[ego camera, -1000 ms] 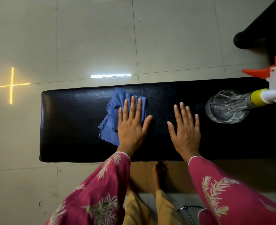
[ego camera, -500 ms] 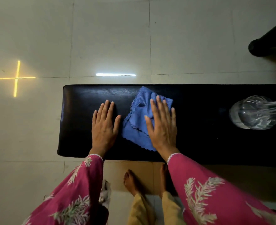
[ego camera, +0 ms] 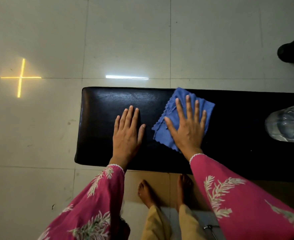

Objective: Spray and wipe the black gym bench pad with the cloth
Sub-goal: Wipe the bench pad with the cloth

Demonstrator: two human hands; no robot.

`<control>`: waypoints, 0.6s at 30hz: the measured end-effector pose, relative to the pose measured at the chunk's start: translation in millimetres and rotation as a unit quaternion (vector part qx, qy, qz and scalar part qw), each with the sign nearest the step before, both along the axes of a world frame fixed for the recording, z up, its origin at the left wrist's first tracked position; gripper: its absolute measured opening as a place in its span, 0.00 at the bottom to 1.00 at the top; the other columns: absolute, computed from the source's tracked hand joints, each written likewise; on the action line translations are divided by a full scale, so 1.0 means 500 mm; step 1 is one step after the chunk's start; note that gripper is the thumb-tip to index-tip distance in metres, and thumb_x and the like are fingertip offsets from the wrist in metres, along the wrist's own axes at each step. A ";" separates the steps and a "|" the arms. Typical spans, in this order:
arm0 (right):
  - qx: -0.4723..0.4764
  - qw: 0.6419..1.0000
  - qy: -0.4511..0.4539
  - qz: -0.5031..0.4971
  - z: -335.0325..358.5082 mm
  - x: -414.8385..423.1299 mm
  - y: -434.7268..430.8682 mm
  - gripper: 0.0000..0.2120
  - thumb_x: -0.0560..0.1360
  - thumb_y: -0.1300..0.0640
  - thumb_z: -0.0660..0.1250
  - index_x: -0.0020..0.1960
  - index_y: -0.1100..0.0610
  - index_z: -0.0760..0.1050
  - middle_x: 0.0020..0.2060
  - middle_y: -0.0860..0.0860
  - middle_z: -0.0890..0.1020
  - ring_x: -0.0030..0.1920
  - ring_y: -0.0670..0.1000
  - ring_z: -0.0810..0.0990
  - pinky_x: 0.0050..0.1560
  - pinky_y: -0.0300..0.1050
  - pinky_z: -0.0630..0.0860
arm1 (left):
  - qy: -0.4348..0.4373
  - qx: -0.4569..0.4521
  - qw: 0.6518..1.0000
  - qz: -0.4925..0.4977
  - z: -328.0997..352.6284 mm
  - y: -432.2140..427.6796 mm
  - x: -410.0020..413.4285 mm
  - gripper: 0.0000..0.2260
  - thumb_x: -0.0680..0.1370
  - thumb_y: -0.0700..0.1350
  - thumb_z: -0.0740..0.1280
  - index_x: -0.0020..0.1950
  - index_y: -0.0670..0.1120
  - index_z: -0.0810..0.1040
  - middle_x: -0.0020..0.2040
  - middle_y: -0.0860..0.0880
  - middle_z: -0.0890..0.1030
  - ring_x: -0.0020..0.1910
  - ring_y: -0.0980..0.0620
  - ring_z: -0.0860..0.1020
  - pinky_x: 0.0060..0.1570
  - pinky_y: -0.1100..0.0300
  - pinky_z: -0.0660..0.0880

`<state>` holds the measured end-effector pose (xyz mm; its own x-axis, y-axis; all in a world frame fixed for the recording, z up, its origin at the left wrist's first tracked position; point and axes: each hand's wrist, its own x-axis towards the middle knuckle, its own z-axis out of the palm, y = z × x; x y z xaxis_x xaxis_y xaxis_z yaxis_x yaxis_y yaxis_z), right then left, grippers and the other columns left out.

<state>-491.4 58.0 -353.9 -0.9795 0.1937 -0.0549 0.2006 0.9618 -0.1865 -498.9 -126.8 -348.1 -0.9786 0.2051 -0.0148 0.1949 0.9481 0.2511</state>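
Counted first: one black bench pad (ego camera: 108, 104), one blue cloth (ego camera: 161, 135), one clear spray bottle (ego camera: 288, 125), two hands, two bare feet below the near edge, two pink patterned sleeves. On the tiled floor (ego camera: 125, 40), one yellow cross of light (ego camera: 20, 77) and one white bar of light (ego camera: 127, 77) are noted, and one dark object (ego camera: 293, 51) at the upper right corner. The left hand (ego camera: 127, 132) is laid flat on the bare pad, fingers straight and close together, nothing held. The right hand (ego camera: 187, 129) is pressed flat on the cloth, fingers straight and spread, nothing gripped. Against the frame one second back, the cloth is found under the right hand where it had been under the left; against the frame half a second back, it is seen carried slightly further right along the pad, while the left hand is held at about the same spot. Only the bottle's clear body is now caught at the right edge; its yellow collar and trigger head, seen one second back, are cut off. The pad's long axis is run left to right across the view, its left end visible, its right end out of frame. The cloth is folded and set tilted on the pad's far half, one corner pointed at the far edge.
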 end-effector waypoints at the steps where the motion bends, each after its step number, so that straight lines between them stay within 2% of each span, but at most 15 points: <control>1: -0.002 1.000 0.000 -0.030 0.002 0.007 -0.010 0.32 0.75 0.34 0.48 0.74 0.48 0.55 0.75 0.52 0.57 0.74 0.57 0.53 0.71 0.56 0.43 | -0.005 -0.004 1.000 0.001 0.003 0.001 -0.001 0.24 0.78 0.53 0.54 0.70 0.41 0.67 0.70 0.40 0.69 0.69 0.42 0.67 0.68 0.51 0.53; 4: 0.000 1.000 -0.007 -0.008 0.005 0.046 -0.025 0.31 0.75 0.36 0.48 0.74 0.48 0.57 0.74 0.52 0.60 0.73 0.56 0.55 0.70 0.57 0.45 | -0.016 -0.016 1.000 -0.008 0.010 0.013 0.000 0.23 0.78 0.53 0.54 0.70 0.44 0.68 0.70 0.40 0.69 0.69 0.41 0.67 0.68 0.50 0.53; 7: -0.010 1.000 -0.004 0.024 0.006 0.046 0.037 0.32 0.75 0.36 0.49 0.74 0.49 0.57 0.74 0.51 0.59 0.73 0.55 0.56 0.71 0.56 0.48 | -0.020 -0.024 0.998 -0.046 0.010 0.037 0.010 0.22 0.78 0.53 0.54 0.70 0.46 0.69 0.70 0.41 0.69 0.69 0.43 0.67 0.68 0.49 0.53; 11: -0.014 0.994 -0.002 -0.109 0.011 0.027 0.083 0.32 0.75 0.35 0.47 0.74 0.49 0.56 0.74 0.52 0.58 0.74 0.57 0.55 0.71 0.61 0.50 | -0.030 -0.008 0.999 -0.040 0.012 0.078 0.011 0.23 0.78 0.53 0.53 0.70 0.46 0.68 0.70 0.41 0.68 0.70 0.43 0.66 0.68 0.49 0.52; 12: -0.007 0.995 -0.006 -0.096 0.011 0.033 0.078 0.31 0.76 0.35 0.47 0.74 0.49 0.56 0.74 0.52 0.59 0.73 0.58 0.56 0.70 0.61 0.50 | -0.033 -0.006 0.999 -0.037 0.012 0.088 0.009 0.23 0.78 0.54 0.53 0.70 0.46 0.68 0.71 0.41 0.68 0.70 0.43 0.66 0.69 0.50 0.51; 14: 0.011 1.000 -0.013 0.002 0.006 0.049 0.087 0.29 0.77 0.36 0.45 0.74 0.48 0.56 0.74 0.52 0.60 0.73 0.59 0.56 0.70 0.61 0.48 | -0.032 -0.006 0.998 -0.048 0.012 0.109 0.004 0.23 0.78 0.53 0.53 0.70 0.46 0.68 0.70 0.41 0.68 0.70 0.43 0.66 0.68 0.50 0.51; 16: 0.016 0.997 -0.025 0.077 0.007 0.051 0.131 0.30 0.77 0.35 0.42 0.74 0.47 0.55 0.74 0.50 0.59 0.73 0.57 0.56 0.70 0.60 0.49 | -0.030 -0.008 0.997 -0.066 0.013 0.131 -0.001 0.23 0.78 0.53 0.53 0.70 0.46 0.68 0.70 0.41 0.69 0.69 0.44 0.67 0.69 0.50 0.53; 18: 0.011 0.999 -0.023 0.031 0.009 0.040 0.174 0.32 0.76 0.33 0.42 0.74 0.48 0.56 0.74 0.51 0.59 0.74 0.56 0.55 0.71 0.60 0.50 | -0.030 -0.009 0.996 -0.078 0.014 0.152 -0.006 0.23 0.78 0.54 0.53 0.70 0.46 0.68 0.70 0.42 0.69 0.69 0.44 0.67 0.70 0.49 0.56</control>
<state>-471.5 145.2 -349.2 -0.9862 0.1347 -0.0961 0.1487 0.9763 -0.1570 -501.7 -50.7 -341.4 -0.9318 0.3545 -0.0778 0.3258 0.9116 0.2509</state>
